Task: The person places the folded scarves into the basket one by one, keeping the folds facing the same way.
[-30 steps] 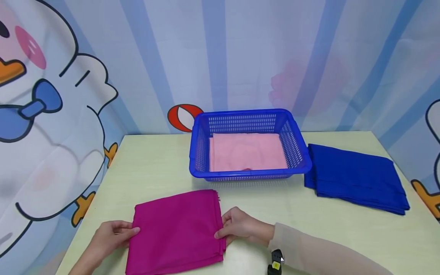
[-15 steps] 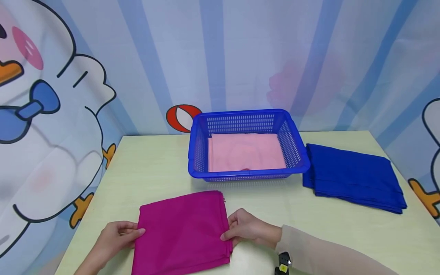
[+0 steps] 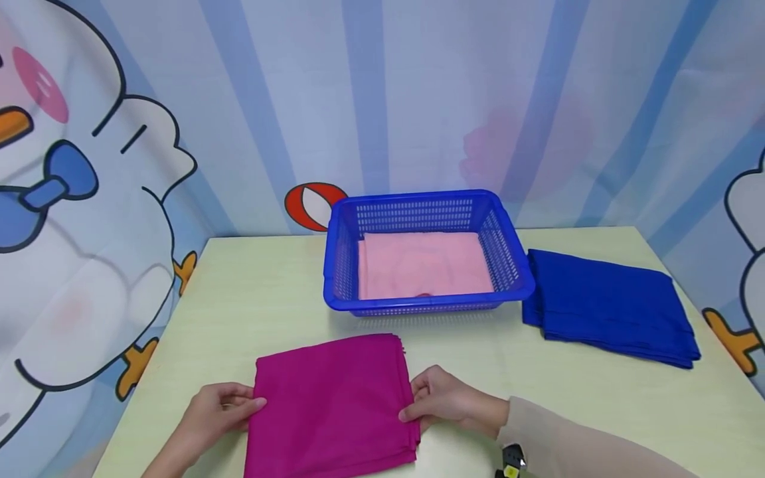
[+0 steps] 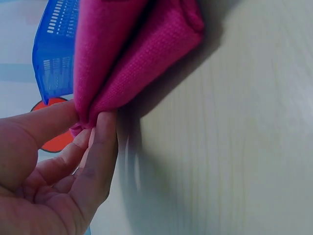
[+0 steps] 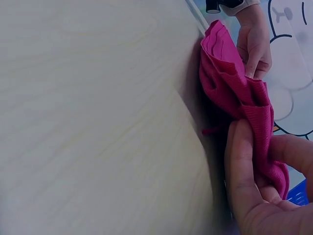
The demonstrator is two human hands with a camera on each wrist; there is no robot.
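A folded magenta cloth [image 3: 331,405] lies at the front of the pale table [image 3: 269,292]. My left hand [image 3: 218,411] pinches its left edge between thumb and fingers; the left wrist view shows the cloth [image 4: 132,44] lifted a little off the wood there, held by my left hand [image 4: 63,161]. My right hand [image 3: 439,398] pinches the right edge; in the right wrist view my right hand [image 5: 259,181] has its fingers curled round the layered cloth [image 5: 230,83]. A blue plastic basket [image 3: 514,265] stands behind, holding a folded pink cloth [image 3: 421,265].
A stack of folded dark blue cloths [image 3: 606,305] lies right of the basket. A cartoon-printed curtain [image 3: 89,166] surrounds the table on the back and sides. A black wrist device [image 3: 510,465] shows at my right sleeve.
Both hands have carried the magenta cloth a little to the right across the table, keeping the same grip on its two side edges.
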